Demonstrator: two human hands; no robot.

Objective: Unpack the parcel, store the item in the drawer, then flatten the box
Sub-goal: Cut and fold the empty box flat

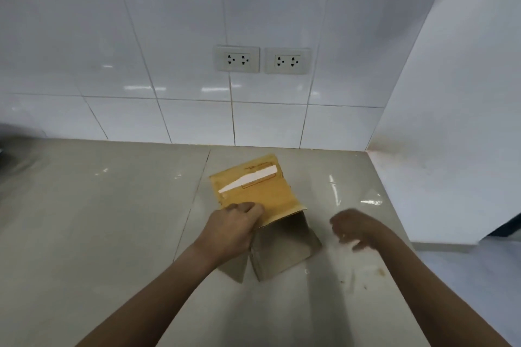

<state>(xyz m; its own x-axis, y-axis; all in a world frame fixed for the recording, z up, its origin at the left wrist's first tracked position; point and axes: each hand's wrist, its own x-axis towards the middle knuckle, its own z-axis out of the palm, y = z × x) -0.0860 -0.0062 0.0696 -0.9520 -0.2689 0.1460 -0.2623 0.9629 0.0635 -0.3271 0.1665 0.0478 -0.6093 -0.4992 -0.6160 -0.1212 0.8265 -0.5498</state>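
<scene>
The left hand (234, 229) grips the box (270, 222) at its near-left edge — fingers curled over the rim where the yellow-brown top panel meets the open mouth, knuckles toward the wall. The box lies on the counter (112, 220), roughly in the middle of the view, turned at a slant. Its top panel faces up and carries a white strip (248, 179) running diagonally across it, with faint printed marks beside it that are too blurred to read. The end nearest the person is open: grey inner walls show, and two grey flaps spread out onto the counter below the left hand. Nothing can be made out inside the opening.

The right hand (356, 229) hovers just right of the box, apart from it, holding nothing — fingers loosely bent and blurred, so its exact shape is hard to tell. Both forearms reach in from the bottom edge.

The counter is pale, glossy tile with a seam running under the box; a few small brown specks lie near the right forearm. Behind it rises a wall of white tiles (169, 36) with two sockets (236, 59) side by side above the box. A plain white wall (451, 93) closes off the right side, meeting the counter at a corner.
</scene>
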